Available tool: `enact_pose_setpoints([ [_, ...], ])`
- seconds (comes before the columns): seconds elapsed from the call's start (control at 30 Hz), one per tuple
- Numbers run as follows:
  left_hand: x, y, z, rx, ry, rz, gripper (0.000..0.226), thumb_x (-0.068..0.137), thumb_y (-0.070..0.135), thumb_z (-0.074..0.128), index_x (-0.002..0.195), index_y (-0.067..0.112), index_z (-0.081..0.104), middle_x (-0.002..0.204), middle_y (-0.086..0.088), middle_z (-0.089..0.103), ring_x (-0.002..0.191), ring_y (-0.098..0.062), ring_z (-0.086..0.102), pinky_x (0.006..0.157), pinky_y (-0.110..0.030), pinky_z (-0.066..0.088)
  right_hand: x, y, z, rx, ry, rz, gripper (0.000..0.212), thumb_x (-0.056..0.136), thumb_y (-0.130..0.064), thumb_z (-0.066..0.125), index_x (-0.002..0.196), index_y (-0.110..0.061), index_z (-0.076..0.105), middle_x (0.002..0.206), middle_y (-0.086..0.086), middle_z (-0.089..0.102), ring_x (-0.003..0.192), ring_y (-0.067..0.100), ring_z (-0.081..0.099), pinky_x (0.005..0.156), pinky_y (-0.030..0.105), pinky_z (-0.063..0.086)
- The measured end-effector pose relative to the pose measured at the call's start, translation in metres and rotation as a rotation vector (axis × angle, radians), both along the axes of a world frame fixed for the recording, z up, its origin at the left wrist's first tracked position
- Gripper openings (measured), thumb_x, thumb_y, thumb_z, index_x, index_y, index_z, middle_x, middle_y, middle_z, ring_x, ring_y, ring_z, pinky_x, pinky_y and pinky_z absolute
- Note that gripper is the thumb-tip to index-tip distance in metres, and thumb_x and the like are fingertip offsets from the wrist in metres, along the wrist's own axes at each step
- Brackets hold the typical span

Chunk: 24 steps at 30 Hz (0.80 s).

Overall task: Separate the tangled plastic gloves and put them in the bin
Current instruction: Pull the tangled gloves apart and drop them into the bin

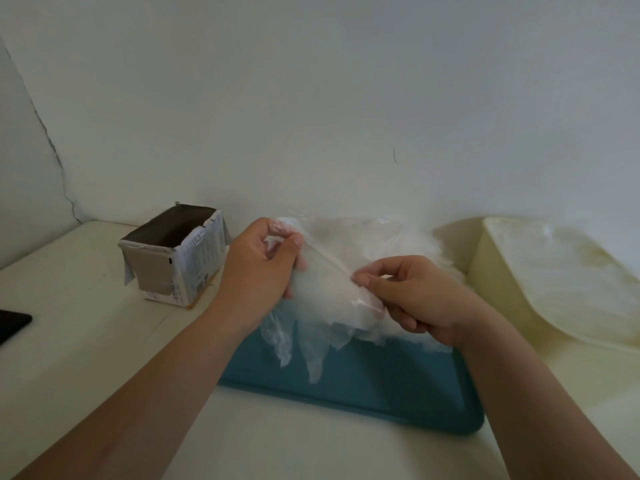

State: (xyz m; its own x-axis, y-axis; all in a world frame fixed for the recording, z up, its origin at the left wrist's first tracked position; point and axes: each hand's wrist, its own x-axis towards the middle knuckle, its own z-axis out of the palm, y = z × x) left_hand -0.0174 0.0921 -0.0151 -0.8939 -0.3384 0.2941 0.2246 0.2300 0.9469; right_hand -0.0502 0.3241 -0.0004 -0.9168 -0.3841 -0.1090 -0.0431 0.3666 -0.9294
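Mid-task: left hand (pixel 263 268) and right hand (pixel 415 299) each pinch the gloves (pixel 363 251), clump mostly tangled; bin (pixel 498 271) seemingly part-filled.

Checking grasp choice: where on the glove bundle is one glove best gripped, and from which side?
Probably a loose glove finger hanging under the bundle, from below on the near side. These dangle free above the tray; the top is bunched and held by the left hand and right hand.
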Motion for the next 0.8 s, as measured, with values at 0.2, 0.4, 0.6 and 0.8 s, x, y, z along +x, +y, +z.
enact_pose_setpoints([
  [0.2,-0.001,-0.002,0.0,0.039,-0.021,-0.064,0.007,0.104,0.024,0.065,0.103,0.017,0.065,0.072,0.003,0.073,0.045,-0.011,0.052,0.043,-0.027,0.045,0.0,0.015,0.007,0.033,-0.099,0.241,0.072,0.069,-0.029,0.092,0.134,-0.02,0.062,0.118,0.006,0.075,0.108,0.029,0.073,0.095,0.045,0.059],
  [0.4,0.008,0.01,0.005,0.009,-0.007,-0.314,0.008,0.104,0.021,0.064,0.106,0.013,0.063,0.078,-0.011,0.075,0.044,-0.02,0.051,0.041,-0.026,0.039,0.008,0.005,0.017,-0.263,-0.087,0.175,0.071,0.071,-0.053,0.088,0.126,-0.013,0.069,0.119,0.012,0.075,0.112,0.029,0.072,0.096,0.041,0.058],
  [0.6,0.017,0.028,0.002,0.018,-0.027,-0.249,0.009,0.102,0.024,0.067,0.109,0.018,0.065,0.074,-0.013,0.072,0.045,-0.018,0.052,0.041,-0.028,0.043,0.007,-0.004,0.017,-0.254,0.092,-0.14,0.014,0.098,-0.015,0.067,0.101,-0.004,0.076,0.074,0.013,0.071,0.047,0.017,0.052,0.041,0.024,0.041],
  [0.8,0.004,0.01,-0.018,-0.306,-0.21,-0.222,0.007,0.1,0.027,0.07,0.104,0.029,0.066,0.063,-0.004,0.069,0.045,-0.008,0.057,0.041,-0.025,0.046,0.004,0.022,0.028,0.02,0.383,-0.361,0.022,0.1,-0.026,0.064,0.093,-0.008,0.076,0.065,0.008,0.067,0.047,0.001,0.053,0.046,0.01,0.043],
])
